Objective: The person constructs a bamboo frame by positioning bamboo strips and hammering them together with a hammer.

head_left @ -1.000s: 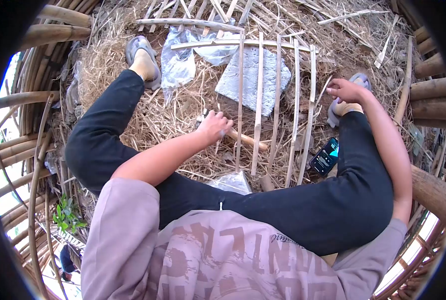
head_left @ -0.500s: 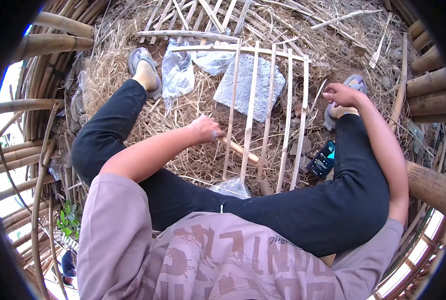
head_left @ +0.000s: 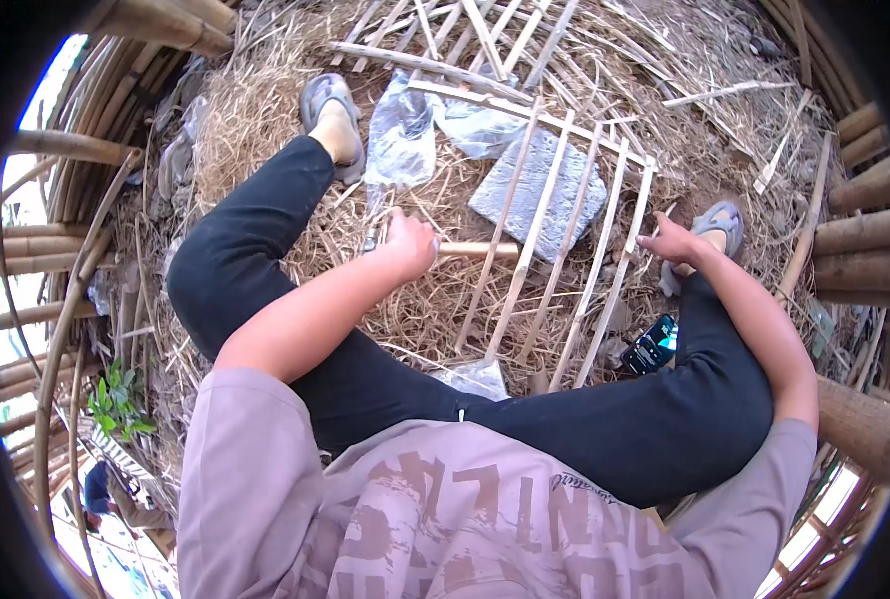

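My left hand (head_left: 411, 246) is closed around a hammer (head_left: 477, 249), close to its metal head. The wooden handle points right, over the straw and across the left slat. A frame of thin bamboo slats (head_left: 532, 235) lies in front of me, its far ends on a crosspiece. Under the far part of the slats rests a grey stone block (head_left: 577, 190). At the frame's right side is my right hand (head_left: 673, 243), fingers bent and drawn together beside the outermost slat. Whatever those fingertips hold, if anything, is too small to make out.
Clear plastic bags (head_left: 401, 135) lie beyond my left hand. A lit phone (head_left: 651, 344) rests by my right leg. More split bamboo strips (head_left: 485, 40) are at the back, and bamboo poles (head_left: 865, 240) line both sides. Another person (head_left: 98, 491) is partly visible at lower left.
My left hand has turned the hammer level, and its metal head now shows. My right hand has come down closer to the outer slat. The whole view has shifted slightly.
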Demonstrator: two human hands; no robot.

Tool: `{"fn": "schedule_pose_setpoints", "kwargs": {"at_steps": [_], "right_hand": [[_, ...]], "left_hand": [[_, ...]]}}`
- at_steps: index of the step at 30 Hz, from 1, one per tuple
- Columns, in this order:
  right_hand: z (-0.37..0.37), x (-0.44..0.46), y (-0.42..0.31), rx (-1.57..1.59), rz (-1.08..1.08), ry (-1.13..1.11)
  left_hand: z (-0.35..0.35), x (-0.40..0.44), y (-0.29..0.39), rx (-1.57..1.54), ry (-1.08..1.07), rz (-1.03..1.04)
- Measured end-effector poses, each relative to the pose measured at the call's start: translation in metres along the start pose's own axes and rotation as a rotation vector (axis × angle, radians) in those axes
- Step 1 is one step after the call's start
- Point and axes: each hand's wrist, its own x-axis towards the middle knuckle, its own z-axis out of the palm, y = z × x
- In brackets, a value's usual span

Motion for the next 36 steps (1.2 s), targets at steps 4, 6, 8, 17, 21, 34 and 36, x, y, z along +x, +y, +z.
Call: {"fn": "schedule_pose_setpoints", "kwargs": {"at_steps": [4,6,8,17,21,34,36], "right_hand": [[0.006,0.02,0.013,0.053,-0.038,0.02],[0.007,0.018,0.011,0.11,0.024,-0.02],[0.017,0.027,0.017,0.241,0.042,-0.047],[0.04,0.045,0.019,0.446,0.195,-0.095],[0.041,0.028,-0.001,0.346,0.27,0.095],[0.051,0.03,-0.011,0.727,0.297,-0.2],[0.049,0.023,-0.012,0.754,0.239,-0.248]], "left_hand": [[0.02,-0.006,-0.041,-0.287,-0.118,-0.19],[0.016,-0.005,-0.061,-0.42,-0.246,-0.15],[0.02,0.006,-0.075,-0.493,-0.376,-0.126],[-0.121,-0.089,-0.091,-1.077,0.171,-0.095],[-0.151,-0.15,-0.113,-1.264,0.572,0.045],[-0.171,-0.184,-0.092,-1.381,0.807,0.114],[-0.167,-0.184,-0.091,-1.355,0.777,0.067]]}}
